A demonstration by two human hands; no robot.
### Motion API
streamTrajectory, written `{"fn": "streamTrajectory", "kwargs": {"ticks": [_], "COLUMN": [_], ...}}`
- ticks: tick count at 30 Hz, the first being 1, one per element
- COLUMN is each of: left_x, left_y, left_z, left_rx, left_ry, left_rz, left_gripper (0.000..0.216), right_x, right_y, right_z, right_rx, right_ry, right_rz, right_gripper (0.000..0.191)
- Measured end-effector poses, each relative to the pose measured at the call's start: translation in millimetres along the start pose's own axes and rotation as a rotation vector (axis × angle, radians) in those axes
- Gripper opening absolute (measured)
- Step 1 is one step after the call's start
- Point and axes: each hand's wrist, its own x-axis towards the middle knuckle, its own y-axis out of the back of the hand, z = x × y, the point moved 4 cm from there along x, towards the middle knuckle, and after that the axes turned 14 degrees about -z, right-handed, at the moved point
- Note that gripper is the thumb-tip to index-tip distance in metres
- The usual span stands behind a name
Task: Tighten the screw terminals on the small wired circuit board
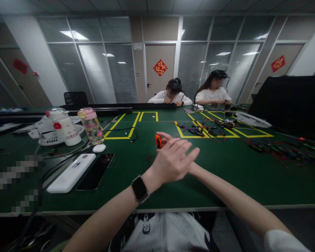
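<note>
My left hand (173, 161), with a dark smartwatch (140, 189) on its wrist, is raised over the green table (225, 175). Its fingers are stretched out flat and hold nothing. It covers most of my right hand (165, 135), whose forearm comes in from the lower right. One right-hand finger shows past the left hand, curled over a small orange and black object (158, 140) just above the table. A thin red wire (150, 158) lies on the table below that object.
To the left lie a white power bank (70, 173), a black phone (96, 171), a white mouse-like pod (99, 148), a pink-lidded bottle (91, 126) and a white bottle (65, 127). Coloured wires (278, 148) spread on the right. Two people sit at the far side.
</note>
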Motion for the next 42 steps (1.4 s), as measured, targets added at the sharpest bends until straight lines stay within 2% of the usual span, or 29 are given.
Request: {"fn": "streamTrajectory", "kwargs": {"ticks": [2,4,8,15,21,26,32,40,42], "left_x": [14.7,27.0,50.1,84.0,89.0,87.2,84.1,82.9,82.6], "left_y": [-19.4,-38.9,-62.0,-77.4,-74.4,-73.2,-72.2,-73.5,-70.6], "left_z": [20.7,39.5,67.4,99.7,100.2,96.5,98.1,95.4,96.0], "left_rx": [0.007,0.010,-0.089,-0.299,-0.301,-0.324,-0.313,-0.326,-0.330], "left_ry": [-0.045,-0.064,-0.075,-0.213,-0.178,-0.160,-0.221,-0.199,-0.238], "left_rz": [-0.228,-0.361,-0.380,-0.484,-0.489,-0.565,-0.441,-0.581,-0.572], "left_gripper": [0.034,0.031,0.034,0.028,0.028,0.030,0.021,0.026,0.025], "right_x": [0.3,2.2,5.6,6.7,7.2,6.6,6.1,4.3,4.1], "right_y": [-0.7,-1.5,-2.7,-2.2,2.1,3.9,4.5,2.2,3.2], "right_z": [-2.5,-5.6,-7.7,-8.2,-11.2,-10.3,-9.6,-9.1,-7.9], "right_rx": [-0.008,-0.008,0.009,0.006,0.039,0.039,0.039,0.037,0.037], "right_ry": [0.006,0.060,0.118,0.120,0.102,0.098,0.094,0.135,0.134], "right_rz": [-0.020,-0.045,-0.105,-0.122,-0.181,-0.157,-0.125,-0.100,-0.089], "right_gripper": [0.057,0.057,0.056,0.056,0.055,0.056,0.055,0.057,0.058]}}
